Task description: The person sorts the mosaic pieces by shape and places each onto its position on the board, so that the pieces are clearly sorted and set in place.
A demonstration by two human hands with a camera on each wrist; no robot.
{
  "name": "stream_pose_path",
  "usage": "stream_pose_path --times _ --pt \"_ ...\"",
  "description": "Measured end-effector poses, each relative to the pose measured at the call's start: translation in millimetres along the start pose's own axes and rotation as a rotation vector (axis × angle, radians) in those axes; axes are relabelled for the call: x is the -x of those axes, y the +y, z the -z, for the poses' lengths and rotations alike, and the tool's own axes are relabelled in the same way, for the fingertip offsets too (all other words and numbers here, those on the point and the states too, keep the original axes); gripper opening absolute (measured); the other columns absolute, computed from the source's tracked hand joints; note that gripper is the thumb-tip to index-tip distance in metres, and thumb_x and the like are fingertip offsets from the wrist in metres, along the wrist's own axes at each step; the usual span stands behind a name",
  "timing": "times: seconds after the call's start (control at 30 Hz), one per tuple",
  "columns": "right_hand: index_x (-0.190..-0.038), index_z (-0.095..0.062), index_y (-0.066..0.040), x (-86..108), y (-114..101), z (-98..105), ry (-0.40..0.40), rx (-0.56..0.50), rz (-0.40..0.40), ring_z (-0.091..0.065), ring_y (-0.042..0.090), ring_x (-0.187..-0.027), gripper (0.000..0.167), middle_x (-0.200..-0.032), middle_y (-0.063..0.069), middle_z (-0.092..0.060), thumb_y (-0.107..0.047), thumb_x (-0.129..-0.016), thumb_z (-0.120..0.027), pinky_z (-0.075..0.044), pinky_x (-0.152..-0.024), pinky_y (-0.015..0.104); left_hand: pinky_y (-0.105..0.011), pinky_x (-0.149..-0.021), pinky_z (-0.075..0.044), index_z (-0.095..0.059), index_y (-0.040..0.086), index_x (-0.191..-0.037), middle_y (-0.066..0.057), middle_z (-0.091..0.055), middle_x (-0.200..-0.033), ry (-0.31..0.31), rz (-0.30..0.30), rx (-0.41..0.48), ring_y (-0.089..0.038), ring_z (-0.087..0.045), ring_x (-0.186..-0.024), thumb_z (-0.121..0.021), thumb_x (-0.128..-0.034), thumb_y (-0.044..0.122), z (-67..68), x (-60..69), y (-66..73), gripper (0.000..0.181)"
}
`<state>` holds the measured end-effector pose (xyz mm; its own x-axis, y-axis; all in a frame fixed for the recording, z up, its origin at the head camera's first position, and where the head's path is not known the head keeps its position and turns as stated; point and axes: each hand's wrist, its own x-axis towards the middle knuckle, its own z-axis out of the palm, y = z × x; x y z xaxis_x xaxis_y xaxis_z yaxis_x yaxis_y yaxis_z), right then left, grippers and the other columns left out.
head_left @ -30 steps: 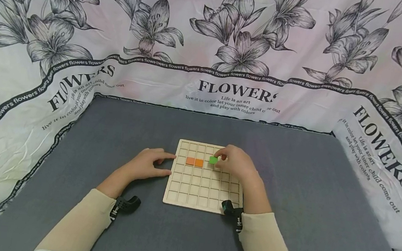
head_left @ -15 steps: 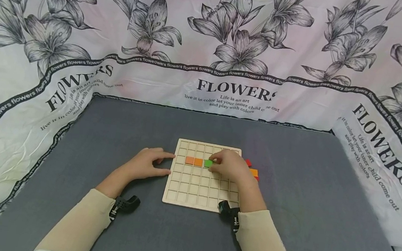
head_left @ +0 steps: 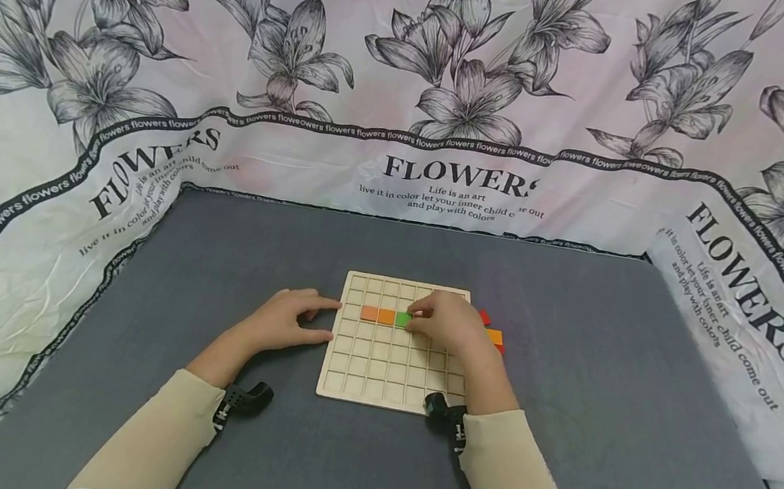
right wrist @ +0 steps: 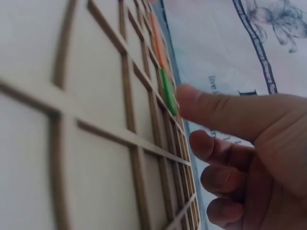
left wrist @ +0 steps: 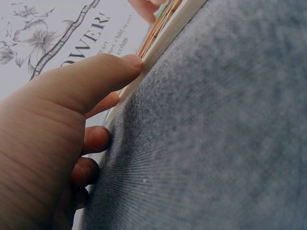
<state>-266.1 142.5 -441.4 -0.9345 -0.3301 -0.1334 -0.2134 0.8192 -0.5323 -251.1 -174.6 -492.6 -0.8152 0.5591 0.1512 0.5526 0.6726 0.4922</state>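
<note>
A pale wooden grid board (head_left: 363,386) lies on the grey tabletop. In one of its rows sit two orange tiles (head_left: 377,315), and beside them, in the same row, a green tile (head_left: 401,319). My right hand (head_left: 452,321) holds the green tile's right side between thumb and index finger. In the right wrist view the thumb meets the green tile (right wrist: 168,91), while the other fingers are curled below. My left hand (head_left: 286,318) rests at the board's left edge, thumb and index finger spread and touching it. The left wrist view shows the thumb on the board's side (left wrist: 152,56).
Right of the board, partly hidden behind my right hand, lie a red tile (head_left: 485,318) and a yellow-orange tile (head_left: 496,337), with more red below it. A flower-printed cloth (head_left: 457,191) stands round the back and sides of the grey table (head_left: 275,238).
My right hand has moved left with the green tile and set it into the cell beside the orange tiles. Red and yellow-orange tiles have come into view at right. The left hand stays put.
</note>
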Motion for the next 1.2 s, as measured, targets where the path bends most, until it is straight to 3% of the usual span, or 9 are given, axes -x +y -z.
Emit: stream_pose_path --times 0.2,0.4,0.57,0.8,1.03,1.2 --pt "-0.131 -0.073 -0.012 5.9 6.6 17.1 0.042 -0.100 0.022 -0.051 0.021 -0.077 0.037 -0.095 0.004 -0.062 -0.029 -0.098 -0.072 -0.042 -0.066 0.037 -0.037 -0.073 -0.027 -0.067 0.018 -0.139 0.005 -0.042 -0.078 -0.006 0.012 -0.010 -0.011 -0.033 -0.066 -0.079 -0.0916 0.041 -0.2 -1.5 -0.9 0.054" --pt "-0.133 -0.071 -0.009 12.5 26.5 34.2 0.122 -0.173 0.025 -0.051 0.024 -0.079 0.038 -0.100 0.008 -0.060 -0.029 -0.101 -0.069 -0.043 -0.065 0.038 -0.036 -0.072 -0.027 -0.067 0.018 -0.139 0.004 -0.043 -0.078 0.005 0.012 -0.006 -0.010 -0.032 -0.066 -0.080 -0.0913 0.039 0.4 -1.4 -0.1 0.054" --pt "-0.136 -0.069 -0.009 19.8 44.2 45.1 0.126 -0.236 -0.027 -0.055 0.027 -0.085 0.039 -0.107 0.010 -0.060 -0.028 -0.102 -0.068 -0.051 -0.069 0.039 -0.037 -0.073 -0.027 -0.067 0.017 -0.139 0.004 -0.042 -0.078 0.001 0.014 -0.004 -0.010 -0.033 -0.066 -0.079 -0.0914 0.040 0.4 -0.8 0.1 0.054" --pt "-0.133 -0.070 -0.006 26.8 67.2 54.9 0.135 -0.241 -0.080 -0.053 0.029 -0.093 0.038 -0.105 0.012 -0.060 -0.025 -0.100 -0.070 -0.047 -0.073 0.039 -0.036 -0.071 -0.028 -0.068 0.017 -0.138 0.005 -0.042 -0.078 0.007 0.007 0.008 -0.009 -0.033 -0.067 -0.080 -0.0911 0.039 -0.2 -0.8 0.4 0.054" --pt "-0.124 -0.073 -0.003 33.3 83.6 58.8 0.063 -0.256 -0.138 -0.049 0.025 -0.083 0.032 -0.086 0.007 -0.053 -0.019 -0.097 -0.072 -0.038 -0.072 0.039 -0.036 -0.072 -0.027 -0.068 0.017 -0.139 0.004 -0.042 -0.078 0.009 0.007 0.008 -0.010 -0.033 -0.067 -0.080 -0.0914 0.039 -0.3 -1.1 0.8 0.053" --pt "-0.117 -0.074 -0.005 36.7 90.9 59.2 -0.029 -0.261 -0.184 -0.052 0.025 -0.091 0.026 -0.090 0.005 -0.061 -0.018 -0.093 -0.074 -0.040 -0.079 0.040 -0.037 -0.073 -0.027 -0.067 0.017 -0.139 0.004 -0.042 -0.078 0.006 0.009 -0.002 -0.010 -0.033 -0.067 -0.079 -0.0914 0.040 -0.2 -1.0 0.0 0.054"
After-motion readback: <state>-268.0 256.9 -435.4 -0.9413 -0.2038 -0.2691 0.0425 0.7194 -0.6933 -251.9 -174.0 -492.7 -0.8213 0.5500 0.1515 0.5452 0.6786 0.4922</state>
